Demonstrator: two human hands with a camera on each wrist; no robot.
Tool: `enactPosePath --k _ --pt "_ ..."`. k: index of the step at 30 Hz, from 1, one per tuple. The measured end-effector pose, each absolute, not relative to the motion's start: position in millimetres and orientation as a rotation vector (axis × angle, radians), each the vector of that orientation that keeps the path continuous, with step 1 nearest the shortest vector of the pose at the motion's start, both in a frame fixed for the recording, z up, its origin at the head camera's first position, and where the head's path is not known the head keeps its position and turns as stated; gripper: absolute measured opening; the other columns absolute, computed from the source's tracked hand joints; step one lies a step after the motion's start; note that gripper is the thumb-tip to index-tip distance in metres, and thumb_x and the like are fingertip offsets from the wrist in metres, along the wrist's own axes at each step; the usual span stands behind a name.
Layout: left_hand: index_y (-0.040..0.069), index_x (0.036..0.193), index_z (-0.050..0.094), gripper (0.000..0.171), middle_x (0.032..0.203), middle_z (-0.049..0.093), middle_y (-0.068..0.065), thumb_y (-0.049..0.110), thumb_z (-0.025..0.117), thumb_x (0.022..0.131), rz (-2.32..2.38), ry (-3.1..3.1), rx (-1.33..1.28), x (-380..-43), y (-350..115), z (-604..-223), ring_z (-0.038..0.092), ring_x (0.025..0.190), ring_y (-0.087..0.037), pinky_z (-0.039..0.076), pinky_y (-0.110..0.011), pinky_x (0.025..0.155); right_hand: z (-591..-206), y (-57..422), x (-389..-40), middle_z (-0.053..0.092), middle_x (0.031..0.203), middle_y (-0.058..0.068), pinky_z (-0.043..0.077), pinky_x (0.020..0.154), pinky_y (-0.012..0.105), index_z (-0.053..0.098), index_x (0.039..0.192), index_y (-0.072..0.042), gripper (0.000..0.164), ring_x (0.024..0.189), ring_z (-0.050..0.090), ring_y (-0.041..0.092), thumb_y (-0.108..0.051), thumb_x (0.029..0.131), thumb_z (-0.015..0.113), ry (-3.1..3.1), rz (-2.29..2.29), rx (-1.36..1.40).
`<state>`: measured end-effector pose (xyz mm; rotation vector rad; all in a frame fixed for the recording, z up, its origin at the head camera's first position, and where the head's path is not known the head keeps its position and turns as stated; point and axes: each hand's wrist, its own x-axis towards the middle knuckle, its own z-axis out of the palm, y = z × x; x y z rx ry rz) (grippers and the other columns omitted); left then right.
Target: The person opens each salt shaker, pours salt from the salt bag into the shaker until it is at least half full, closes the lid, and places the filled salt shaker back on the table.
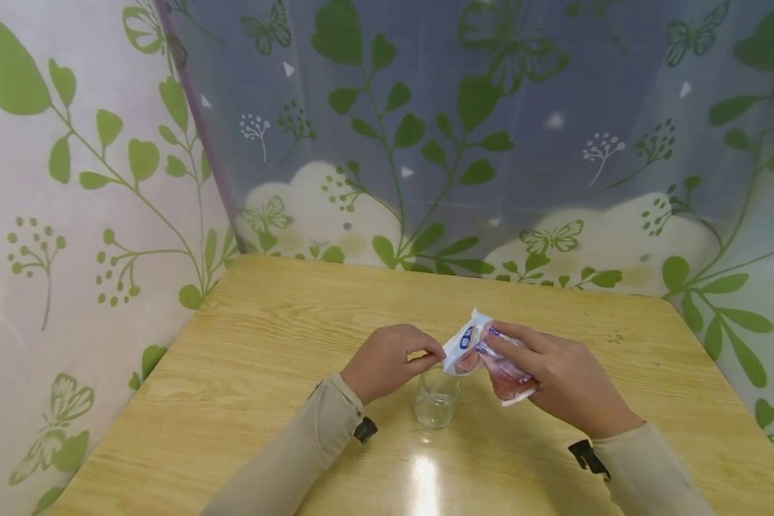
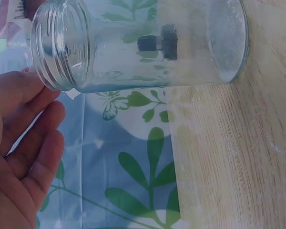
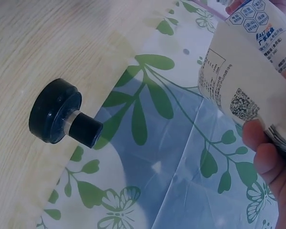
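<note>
I'm holding a crinkled, printed packet (image 1: pixel 469 340) by the round mouth of a clear glass jar (image 1: pixel 435 410); the left hand (image 1: pixel 390 364) is pinching its corner, the right hand (image 1: pixel 572 376) gripping its body. The thread-necked jar is standing on the wood-grained tabletop (image 1: pixel 284 322).

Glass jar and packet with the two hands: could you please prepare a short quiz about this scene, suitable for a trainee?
1. True or false: the glass jar is lying on its side on the table.

2. What does the right hand grip?
A) a metal spoon
B) the printed packet
C) a jar lid

3. Complete: in the left wrist view, the left hand shows next to the jar's threaded ____.

Key: 1. False; the head view shows it upright. 2. B. 3. neck.
</note>
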<state>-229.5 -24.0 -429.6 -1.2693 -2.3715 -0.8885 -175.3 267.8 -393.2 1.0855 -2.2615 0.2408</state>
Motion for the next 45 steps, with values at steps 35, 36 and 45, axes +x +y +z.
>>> enactPosePath --k 35,36,45 --pt "0.019 0.098 0.08 0.005 0.096 0.078 0.007 0.017 0.079 0.093 -0.875 -2.329 -1.2 -231.1 -30.8 -425.1 0.071 0.091 -0.008 0.056 -0.023 0.084 -384.8 260.8 -187.0 0.067 0.134 0.008 0.059 0.061 0.041 0.067 0.139 -0.015 0.082 0.085 0.074 0.024 0.004 0.062 0.087 -2.223 0.228 1.136" --pt "0.019 0.098 0.08 0.006 0.096 0.078 0.007 0.017 0.079 0.093 -0.879 -2.331 -1.2 -230.9 -30.9 -425.2 0.071 0.091 -0.008 0.056 -0.022 0.085 -384.3 260.8 -186.9 0.067 0.134 0.008 0.059 0.061 0.041 0.067 0.139 -0.016 0.083 0.085 0.074 0.024 0.004 0.062 0.087 -2.22 0.234 1.137" --pt "0.018 0.1 0.08 0.006 0.099 0.078 0.006 0.018 0.077 0.095 -0.911 -2.326 -1.203 -229.5 -29.7 -428.4 0.072 0.093 -0.008 0.056 -0.02 0.085 -385.6 265.2 -183.8 0.067 0.135 0.005 0.06 0.064 0.041 0.066 0.14 -0.018 0.086 0.091 0.074 0.025 0.004 0.06 0.091 -2.259 0.252 1.091"
